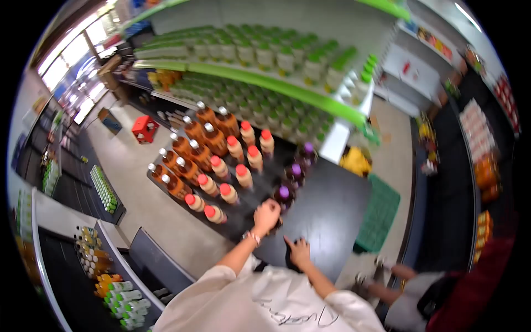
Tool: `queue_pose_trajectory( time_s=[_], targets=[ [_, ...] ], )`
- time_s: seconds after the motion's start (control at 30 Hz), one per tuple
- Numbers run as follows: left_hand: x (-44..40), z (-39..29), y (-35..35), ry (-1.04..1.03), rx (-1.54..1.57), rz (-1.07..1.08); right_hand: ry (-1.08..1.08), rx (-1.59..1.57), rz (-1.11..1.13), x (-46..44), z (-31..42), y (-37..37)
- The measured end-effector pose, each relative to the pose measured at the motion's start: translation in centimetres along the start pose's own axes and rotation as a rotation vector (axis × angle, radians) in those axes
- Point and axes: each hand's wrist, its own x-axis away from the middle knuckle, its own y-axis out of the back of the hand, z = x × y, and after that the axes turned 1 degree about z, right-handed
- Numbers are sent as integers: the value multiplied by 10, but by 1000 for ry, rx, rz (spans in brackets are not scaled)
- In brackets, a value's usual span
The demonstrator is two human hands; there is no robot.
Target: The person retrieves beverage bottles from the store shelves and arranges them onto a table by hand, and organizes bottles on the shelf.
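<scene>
My left hand [266, 216] is closed over the top of a dark bottle at the near end of a row of purple-capped bottles [284, 195] on the black table [332, 207]. My right hand [299, 250] hovers or rests over the table's near part, index finger stretched out, holding nothing visible. Left of the purple caps stand several pale bottles with red caps [244, 176]. Beyond them, at the table's left, are several brown bottles with white caps [188, 169]. The bottle under my left hand is mostly hidden.
Green-edged shelves [310, 97] with many green-capped bottles rise behind the table. A red stool [145, 129] stands on the floor at left, a green crate [381, 213] at right. Another person's legs [387, 285] show at the lower right, near the table.
</scene>
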Motion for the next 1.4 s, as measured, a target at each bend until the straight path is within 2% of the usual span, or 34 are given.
queue_pose_trajectory(
  time_s=[0.1, 0.17, 0.2, 0.23, 0.27, 0.3, 0.33, 0.37, 0.47, 0.53, 0.57, 0.67, 0.83, 0.93, 0.97, 1.07, 1.1, 1.17, 1.27, 1.4],
  targets=[
    [4, 9, -2, -36, 88, 30, -32, -190, -67, 3, -10, -7],
    [19, -1, 12, -48, 108, -90, -47, -194, 93, 3, -11, -5],
    [26, -10, 28, -414, -58, -290, -49, -201, 154, 1, -13, -11],
    [41, -24, 46, -648, -113, -403, -113, -311, 254, -1, -14, -8],
    [58, -22, 53, -668, -64, -392, -67, -302, 355, 0, -16, -21],
    [72, -21, 58, -568, 1, -284, 41, -301, 461, -10, -23, -20],
    [84, -24, 69, -491, 141, -212, 113, -346, 477, -16, -34, -58],
    [100, -6, 76, -454, 142, -80, 221, -823, 635, -16, -61, -138],
    [125, 45, 108, -369, 89, 281, 161, -751, 982, -34, 4, -91],
    [139, 104, 119, -258, -207, 619, 223, -699, 1116, -59, 61, -65],
    [151, 132, 136, -259, -283, 677, 270, -676, 1172, -70, 95, -54],
    [170, 199, 165, -218, -345, 460, 426, -612, 1305, -107, 193, -32],
    [174, 239, 283, 227, -178, 443, 673, -510, 1465, -150, 351, -25],
    [180, 331, 320, 114, 62, 237, 803, -452, 1500, -161, 450, -29],
    [184, 319, 358, 227, 126, 211, 802, -462, 1444, -154, 486, 17],
    [191, 377, 405, 193, 66, 99, 646, -672, 1530, -152, 558, 7],
    [197, 381, 428, 239, 53, 71, 557, -671, 1562, -147, 583, 8],
    [194, 395, 459, 294, 71, 54, 538, -634, 1579, -147, 624, 11],
    [175, 421, 485, 368, 109, 90, 599, -580, 1561, -154, 675, 21],
    [142, 458, 497, 482, 157, 279, 629, -519, 1509, -183, 714, 34]
  ],
)
